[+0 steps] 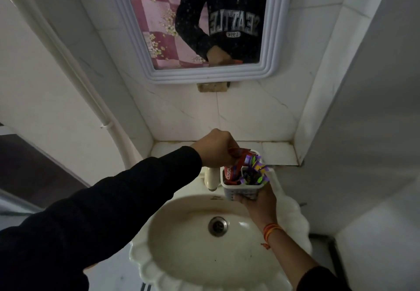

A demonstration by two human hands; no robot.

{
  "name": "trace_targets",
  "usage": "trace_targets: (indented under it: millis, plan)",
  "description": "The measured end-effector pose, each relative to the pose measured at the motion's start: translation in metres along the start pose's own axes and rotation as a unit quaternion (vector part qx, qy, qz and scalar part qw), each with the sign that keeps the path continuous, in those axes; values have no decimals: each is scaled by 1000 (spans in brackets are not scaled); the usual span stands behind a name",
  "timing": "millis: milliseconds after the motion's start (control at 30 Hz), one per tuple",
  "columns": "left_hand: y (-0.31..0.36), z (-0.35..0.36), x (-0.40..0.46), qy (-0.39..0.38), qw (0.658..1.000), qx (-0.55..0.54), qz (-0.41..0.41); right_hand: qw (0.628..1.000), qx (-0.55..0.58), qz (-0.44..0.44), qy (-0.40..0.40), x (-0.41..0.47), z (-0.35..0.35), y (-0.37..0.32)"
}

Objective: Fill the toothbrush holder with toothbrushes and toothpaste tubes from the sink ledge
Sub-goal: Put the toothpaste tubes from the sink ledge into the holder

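My right hand (258,202) grips the base of a white perforated toothbrush holder (241,190), held above the back rim of the sink. Purple and green packaged toothbrushes (258,170) stand in its right compartment. A red toothpaste tube (234,168) sits in the left compartment, its upper end pinched in my left hand (216,148), which is above the holder's left side. The tiled sink ledge (279,154) behind the holder shows bare tile.
A cream scalloped sink (188,233) with a metal drain (218,226) lies below. A cream tap (211,177) stands just left of the holder. A white-framed mirror (204,74) hangs above, a pipe (106,129) runs down the left, and a wall is close on the right.
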State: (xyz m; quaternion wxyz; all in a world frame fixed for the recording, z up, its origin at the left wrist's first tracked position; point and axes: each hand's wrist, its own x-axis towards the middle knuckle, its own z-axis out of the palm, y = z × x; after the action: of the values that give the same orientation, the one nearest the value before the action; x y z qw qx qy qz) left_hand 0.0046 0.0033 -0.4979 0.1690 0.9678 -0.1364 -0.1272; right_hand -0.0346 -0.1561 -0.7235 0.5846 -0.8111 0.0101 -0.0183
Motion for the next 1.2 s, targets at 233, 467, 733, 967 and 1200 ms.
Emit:
trace_targets:
  millis: [233, 467, 733, 967, 1200]
  plan:
    - [8, 5, 5, -24, 994, 108, -23, 1000, 0, 0, -5, 2, -1, 3]
    - [17, 9, 1, 5, 972, 234, -14, 1000, 4, -5, 2, 0, -2, -3]
    - [15, -12, 18, -103, 987, 109, -50, 1000, -2, -8, -4, -1, -3, -4]
    - [-13, 1, 68, -149, 970, 98, -164, 1000, -19, 9, 10, -8, 0, 1]
    - [-11, 26, 90, -162, 970, 8, -182, 999, -17, -7, 45, -14, -3, -2]
